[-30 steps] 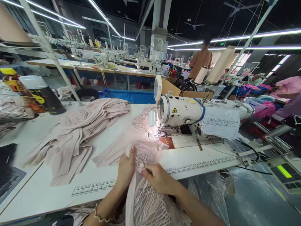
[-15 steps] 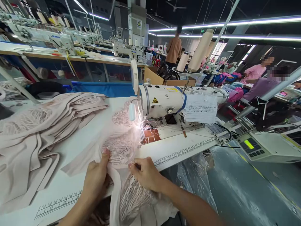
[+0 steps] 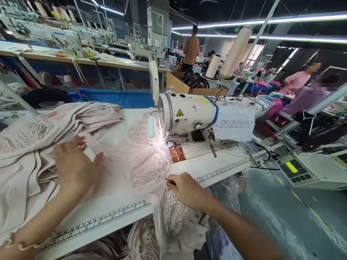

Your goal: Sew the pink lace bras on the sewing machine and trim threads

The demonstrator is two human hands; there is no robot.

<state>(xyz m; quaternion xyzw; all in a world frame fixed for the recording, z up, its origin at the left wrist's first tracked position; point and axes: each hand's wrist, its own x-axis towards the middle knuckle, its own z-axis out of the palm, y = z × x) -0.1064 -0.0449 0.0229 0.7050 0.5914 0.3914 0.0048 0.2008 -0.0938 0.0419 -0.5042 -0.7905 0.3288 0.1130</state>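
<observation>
White table [image 3: 222, 166] bears a sewing machine [image 3: 195, 115] on its far side, and the lace [image 3: 148, 171] now lies spread flat beside the needle, no longer bunched at the near edge. The left hand [image 3: 74, 168] has released it and moved left, fingers open on the cloth pile [image 3: 24, 144]. The right hand [image 3: 187, 189] stays at the near edge, fingers curled on a thin dark tool [image 3: 170, 181], touching the lace.

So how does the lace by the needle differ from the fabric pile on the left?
The pale pink openwork lace piece lies spread flat, brightly lit, at the right hand. The pale pink fabric pile is mostly solid, folded and rumpled, by the left hand. Both are pale pink.
</observation>
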